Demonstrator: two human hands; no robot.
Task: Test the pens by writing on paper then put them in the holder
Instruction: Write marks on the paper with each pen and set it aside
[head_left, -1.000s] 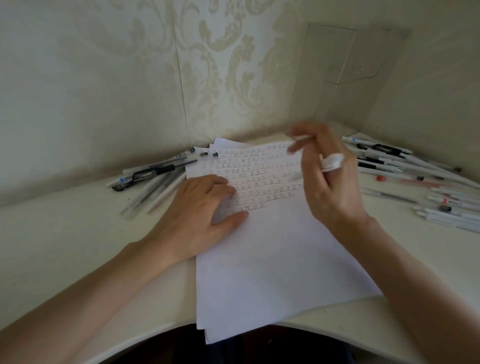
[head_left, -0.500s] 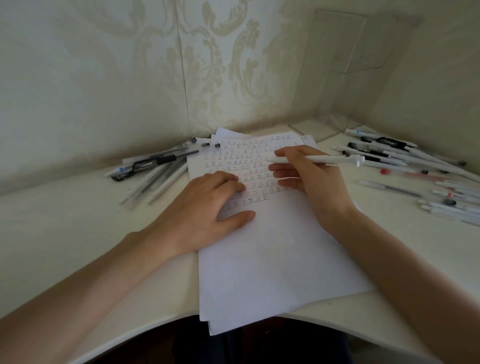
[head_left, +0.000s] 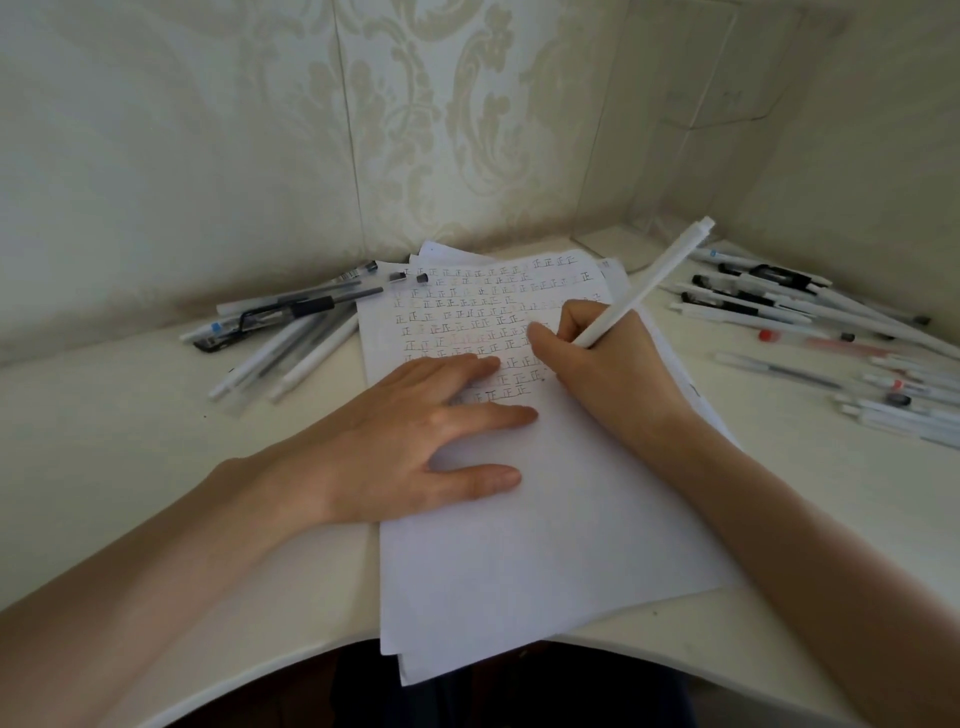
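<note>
Right hand curled round white pen, over paper.

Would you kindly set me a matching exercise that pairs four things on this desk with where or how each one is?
1. left hand
2. white pen
3. paper
4. red pen

A. lies on the desk, right of the sheets
B. gripped by the right hand, slanted
C. rests flat on the sheet
D. rows of written marks on its far half

Pairs: 1-C, 2-B, 3-D, 4-A
</note>
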